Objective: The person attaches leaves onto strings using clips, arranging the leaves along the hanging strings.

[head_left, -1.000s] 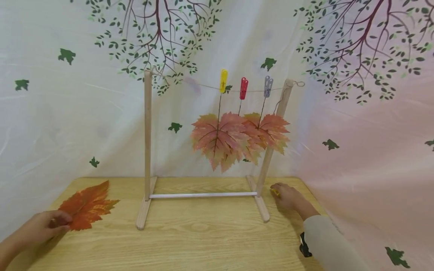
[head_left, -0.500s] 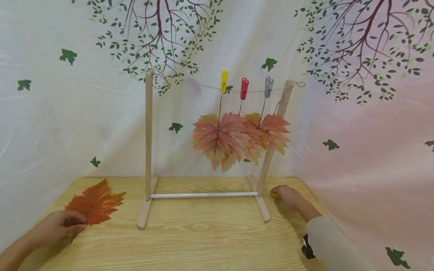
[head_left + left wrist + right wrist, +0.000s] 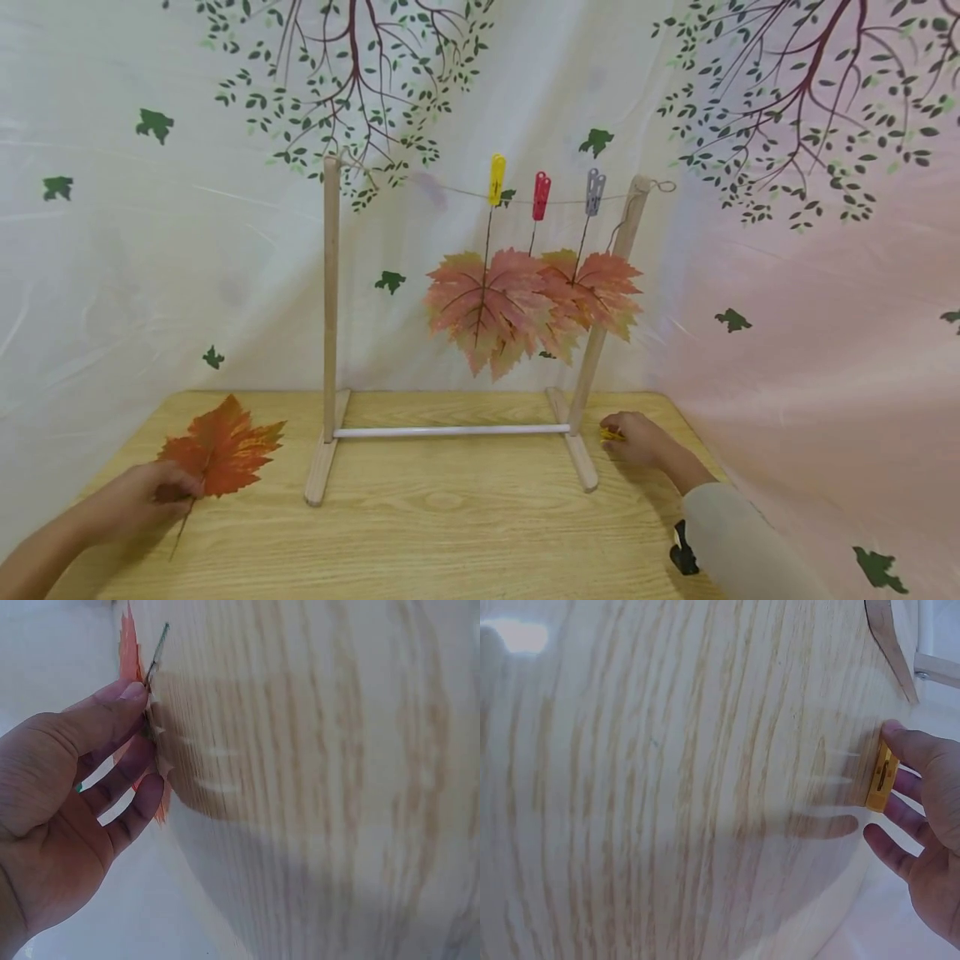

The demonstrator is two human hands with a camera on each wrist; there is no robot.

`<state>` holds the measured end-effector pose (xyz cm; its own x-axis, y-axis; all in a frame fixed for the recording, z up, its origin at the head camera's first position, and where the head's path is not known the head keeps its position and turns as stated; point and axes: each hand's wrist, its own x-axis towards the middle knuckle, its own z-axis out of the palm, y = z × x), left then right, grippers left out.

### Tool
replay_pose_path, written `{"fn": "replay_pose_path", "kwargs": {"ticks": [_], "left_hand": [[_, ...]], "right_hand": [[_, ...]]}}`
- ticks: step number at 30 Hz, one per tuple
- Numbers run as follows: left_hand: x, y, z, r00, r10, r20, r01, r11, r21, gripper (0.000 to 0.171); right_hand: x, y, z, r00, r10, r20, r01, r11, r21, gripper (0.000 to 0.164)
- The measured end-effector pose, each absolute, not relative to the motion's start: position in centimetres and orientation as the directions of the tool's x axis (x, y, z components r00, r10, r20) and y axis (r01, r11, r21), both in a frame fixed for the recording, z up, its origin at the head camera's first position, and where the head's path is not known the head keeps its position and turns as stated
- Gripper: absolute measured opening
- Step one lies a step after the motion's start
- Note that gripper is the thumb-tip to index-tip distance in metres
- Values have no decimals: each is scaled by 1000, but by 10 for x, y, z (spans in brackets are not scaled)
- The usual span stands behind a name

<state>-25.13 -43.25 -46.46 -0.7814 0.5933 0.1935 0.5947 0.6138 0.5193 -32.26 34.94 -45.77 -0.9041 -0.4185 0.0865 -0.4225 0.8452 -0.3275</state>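
At the left of the table, my left hand (image 3: 138, 502) pinches an orange artificial maple leaf (image 3: 231, 454) near its base. The leaf's thin stem (image 3: 178, 537) points down toward the table's front; in the left wrist view the leaf (image 3: 129, 649) appears nearly edge-on. Over on the right, my right hand (image 3: 641, 440) holds a yellow clothespin (image 3: 883, 778) between thumb and fingers, close to the tabletop. Three reddish leaves (image 3: 480, 304) hang by their stems from a string, clipped by a yellow clothespin (image 3: 497, 180), a red clothespin (image 3: 540, 197) and a grey clothespin (image 3: 593, 192).
Between my hands stands a wooden frame with a left post (image 3: 332, 300), a right post (image 3: 592, 358) and a white crossbar (image 3: 450, 431). Its feet rest on the wood-grain table (image 3: 450, 533). Behind hangs a pale curtain (image 3: 255, 275) printed with branches and leaves.
My left hand has moved right with the orange leaf, and the leaf has turned so its stem shows below. My right hand stays in nearly the same place, with the yellow clothespin shifting slightly.
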Motion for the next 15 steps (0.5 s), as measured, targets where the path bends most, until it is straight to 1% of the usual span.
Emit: {"fn": "replay_pose_path", "kwargs": {"ticks": [3,7,15], "left_hand": [[-253,-434,-467,-763,623,172,596,574,562,12],[-253,-429,-470,-730,658,183,615,517,595,15],[-255,-412,-472,-664,695,274,708,469,528,20]], "right_hand": [[-325,352,-462,-903,-415,109,-426,833,-353,28],[-327,353,-466,-907,-400,128,-418,825,-380,25],[-326,352,-467,-936,-337,100,-346,833,-432,23]]}}
